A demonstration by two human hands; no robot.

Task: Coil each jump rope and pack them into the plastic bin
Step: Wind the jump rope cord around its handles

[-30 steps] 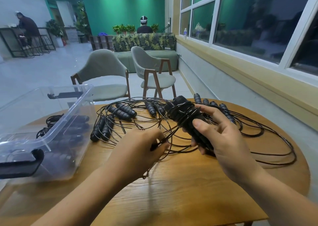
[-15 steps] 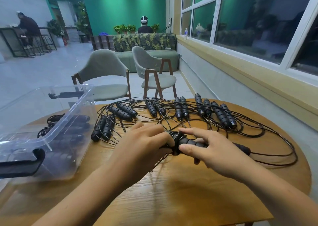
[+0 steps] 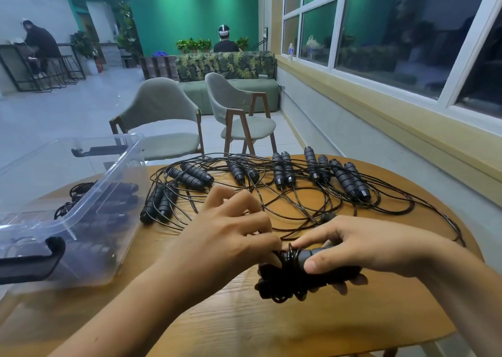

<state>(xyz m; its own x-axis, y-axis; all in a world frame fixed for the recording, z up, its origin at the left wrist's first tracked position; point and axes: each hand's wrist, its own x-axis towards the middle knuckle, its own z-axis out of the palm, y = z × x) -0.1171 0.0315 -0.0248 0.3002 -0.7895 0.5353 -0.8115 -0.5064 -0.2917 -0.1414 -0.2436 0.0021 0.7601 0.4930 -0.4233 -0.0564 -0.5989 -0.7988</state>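
Item: coiled jump rope (image 3: 288,278). Black; both foam handles laid side by side, thin cord wound round them in a tight band. Location: near edge of the surface (image 3: 244,324), a round wooden top, held just above or on the wood; cannot tell which.

Right grip (image 3: 361,248): fingers curled round the paired handles from the far side, thumb pressed on the near side. Narrow, holding the bundle.

Left grip (image 3: 231,237): fingers bent, thumb and forefinger meeting at the wound cord on the bundle's left end. Narrow, pinching the cord.

Item: loose jump ropes (image 3: 282,172). Black; six pairs of handles spread in a row across the far half of the surface, their cords overlapping in a tangle of wide loops that reaches the right edge.

Item: plastic bin (image 3: 103,188). Clear, open, black latch (image 3: 30,261) on its near end; stands on the left side of the surface, well apart from the held bundle.

Item: packed jump ropes (image 3: 108,210). Dark bundles inside the bin, seen through its wall; number unclear.

Beyond the surface: two grey-green chairs (image 3: 163,120), a leaf-patterned sofa (image 3: 231,85).
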